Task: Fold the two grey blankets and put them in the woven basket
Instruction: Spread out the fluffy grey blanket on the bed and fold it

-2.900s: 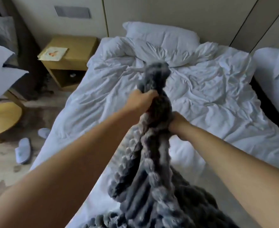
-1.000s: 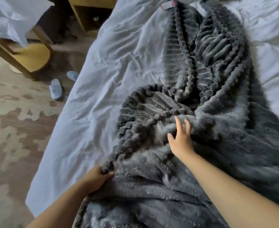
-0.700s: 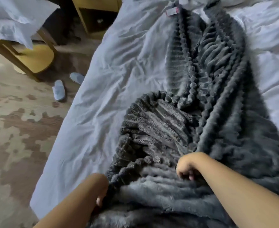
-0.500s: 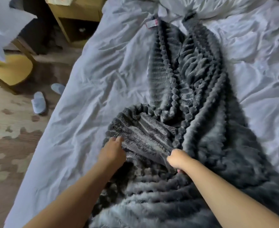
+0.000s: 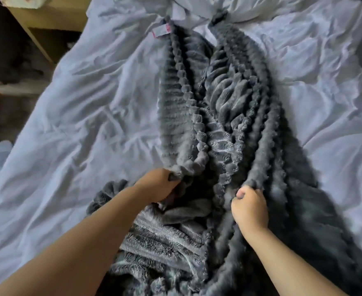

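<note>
Left grip (image 5: 156, 185) shifted to blanket (image 5: 229, 92) edge; rumpled bedsheet (image 5: 90, 103), wooden nightstand (image 5: 47, 16).

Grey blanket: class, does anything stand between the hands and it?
Nothing visible does: the left hand and the right hand each grip an edge of the grey blanket directly. The woven basket is not in view.

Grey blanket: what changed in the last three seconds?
The grey blanket, held bunched in the air, now lies lengthwise on the bed. The right hand, flat on it a second ago, grips a bobbled edge; the left hand regripped another farther up. Label stays at the far end.
</note>
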